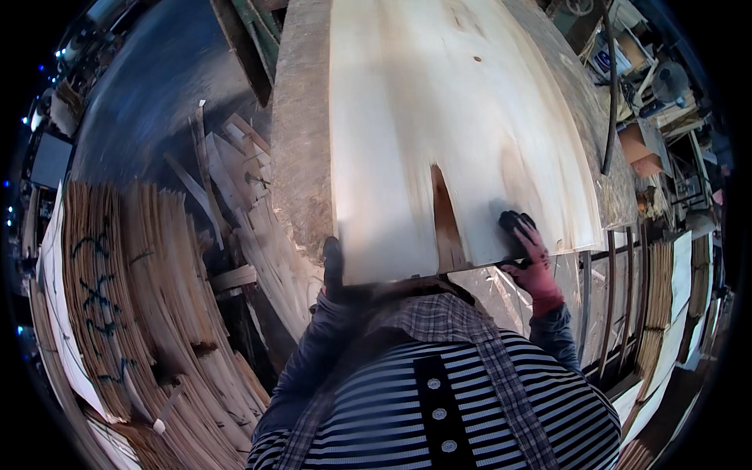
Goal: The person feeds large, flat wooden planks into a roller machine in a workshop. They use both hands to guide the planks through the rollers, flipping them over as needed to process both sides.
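Observation:
A long, pale wood veneer sheet [392,157] lies lengthwise before me on a worn board-topped table. Its near edge has a narrow, tapering split showing reddish-brown wood beneath. My left hand [333,270], in a dark glove, is closed at the near left corner, pressed along the side edge; part of its fingers is hidden. Near the right end of the front edge, my right hand [533,262], in a red and black glove, grips the sheet. Its dark fingertips rest on top, and the thumb is at the edge below.
Tall stacks of veneer [102,290] stand at the left, marked in dark ink. Loose wood strips [235,157] lie beside the table [301,172]. At the right are a dark hose [612,102], a fan [670,82], metal bars and more stacked sheets [658,290].

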Available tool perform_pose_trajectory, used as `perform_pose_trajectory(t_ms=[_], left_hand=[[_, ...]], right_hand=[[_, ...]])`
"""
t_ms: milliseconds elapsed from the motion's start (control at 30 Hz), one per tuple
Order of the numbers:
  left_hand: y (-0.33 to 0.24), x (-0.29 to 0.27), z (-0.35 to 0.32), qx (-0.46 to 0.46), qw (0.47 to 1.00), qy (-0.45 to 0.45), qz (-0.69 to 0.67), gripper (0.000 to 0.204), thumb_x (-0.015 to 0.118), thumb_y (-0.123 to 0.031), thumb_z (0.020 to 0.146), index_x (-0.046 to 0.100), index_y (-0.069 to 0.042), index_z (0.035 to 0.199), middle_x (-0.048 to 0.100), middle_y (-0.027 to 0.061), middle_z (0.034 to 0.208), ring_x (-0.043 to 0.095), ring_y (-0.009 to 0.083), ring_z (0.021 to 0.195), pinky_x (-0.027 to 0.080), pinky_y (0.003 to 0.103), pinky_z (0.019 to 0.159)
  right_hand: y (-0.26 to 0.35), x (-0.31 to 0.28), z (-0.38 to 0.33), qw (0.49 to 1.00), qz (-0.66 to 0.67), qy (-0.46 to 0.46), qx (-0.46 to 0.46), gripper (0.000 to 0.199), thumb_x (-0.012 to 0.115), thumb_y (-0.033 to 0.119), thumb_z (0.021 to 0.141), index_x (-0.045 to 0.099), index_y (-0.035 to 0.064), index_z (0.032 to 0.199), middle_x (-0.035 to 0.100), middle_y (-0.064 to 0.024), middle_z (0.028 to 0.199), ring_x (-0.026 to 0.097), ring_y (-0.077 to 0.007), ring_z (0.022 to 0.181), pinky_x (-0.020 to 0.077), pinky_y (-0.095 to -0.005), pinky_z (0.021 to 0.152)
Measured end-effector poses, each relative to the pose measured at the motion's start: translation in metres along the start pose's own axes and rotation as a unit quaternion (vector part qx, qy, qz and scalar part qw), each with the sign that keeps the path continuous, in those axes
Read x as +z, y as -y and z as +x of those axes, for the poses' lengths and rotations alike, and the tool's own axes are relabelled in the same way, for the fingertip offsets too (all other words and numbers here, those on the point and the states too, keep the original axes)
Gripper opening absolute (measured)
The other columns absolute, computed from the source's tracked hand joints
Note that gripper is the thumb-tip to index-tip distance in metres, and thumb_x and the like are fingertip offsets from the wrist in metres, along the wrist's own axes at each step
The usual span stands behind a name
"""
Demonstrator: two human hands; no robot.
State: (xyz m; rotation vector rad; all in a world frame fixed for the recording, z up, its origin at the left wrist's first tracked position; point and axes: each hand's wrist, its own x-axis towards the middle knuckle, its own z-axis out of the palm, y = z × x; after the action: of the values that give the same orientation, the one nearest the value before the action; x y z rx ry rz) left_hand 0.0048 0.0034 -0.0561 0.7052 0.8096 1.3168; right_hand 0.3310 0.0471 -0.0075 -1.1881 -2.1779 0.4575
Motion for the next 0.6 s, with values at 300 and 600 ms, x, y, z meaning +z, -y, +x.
perform_pose_trajectory(t_ms=[300, 600], left_hand=[[-0.009, -0.028, -0.001, 0.115, 0.820, 0.000, 0.561, 0.044, 0.067, -0.011, 0.065, 0.052, -0.003, 0.106, 0.056, 0.0146, 0.100, 0.054, 0.0293, 0.092, 0.044, 0.035, 0.079], [0.028, -0.055, 0.003, 0.207, 0.754, -0.025, 0.623, 0.064, 0.072, -0.013, 0.063, 0.041, -0.003, 0.118, 0.054, 0.0208, 0.102, 0.056, 0.0341, 0.090, 0.048, 0.039, 0.074]], right_hand=[[0.026, -0.059, 0.040, 0.971, -0.151, -0.186, 0.005, 0.050, 0.058, 0.028, 0.069, 0.051, 0.0005, 0.111, 0.046, -0.0198, 0.117, 0.046, -0.0352, 0.105, 0.0363, -0.0421, 0.091], [-0.075, 0.014, 0.158, 0.979, -0.200, -0.034, -0.004, 0.050, 0.062, 0.028, 0.069, 0.049, 0.0114, 0.115, 0.048, -0.0120, 0.117, 0.048, -0.0300, 0.105, 0.0386, -0.0408, 0.087]])
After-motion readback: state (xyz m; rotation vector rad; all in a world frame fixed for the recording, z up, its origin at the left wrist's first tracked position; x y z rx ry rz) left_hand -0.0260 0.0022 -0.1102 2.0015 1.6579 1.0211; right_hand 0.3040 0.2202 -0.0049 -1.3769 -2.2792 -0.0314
